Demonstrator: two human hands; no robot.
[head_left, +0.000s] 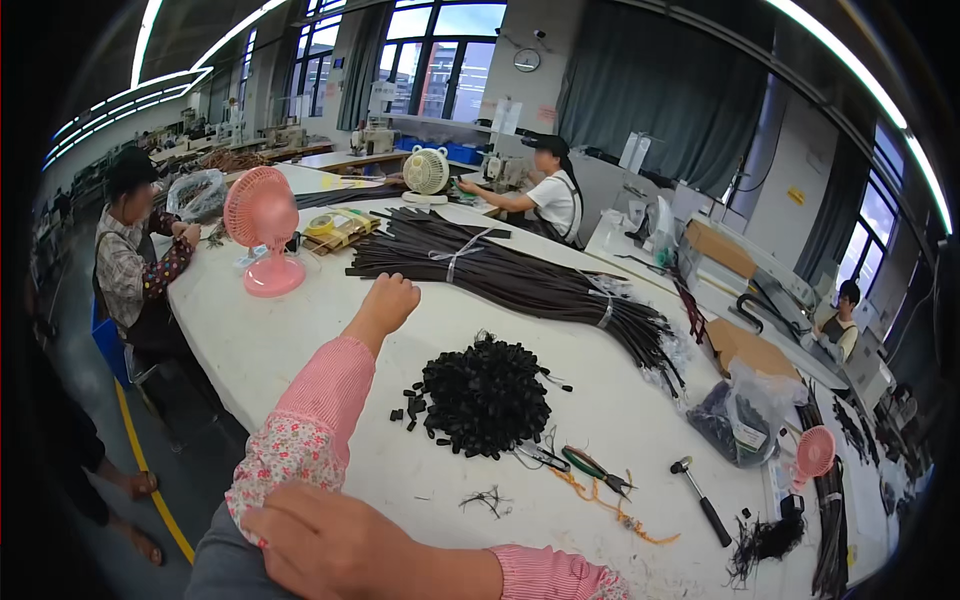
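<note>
While left hand (388,300) fingers curl loosely (holding nothing), long dark strap bundle (520,280) lies tied

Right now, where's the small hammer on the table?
In the head view the hammer lies on the white table at the person's right, just right of the green-handled pliers and left of the small pink fan.

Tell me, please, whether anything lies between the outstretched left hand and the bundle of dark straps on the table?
Nothing visible does. The left hand hovers just short of the bundle of dark straps, with only bare white table between them. The pink fan stands off to the left.
</note>
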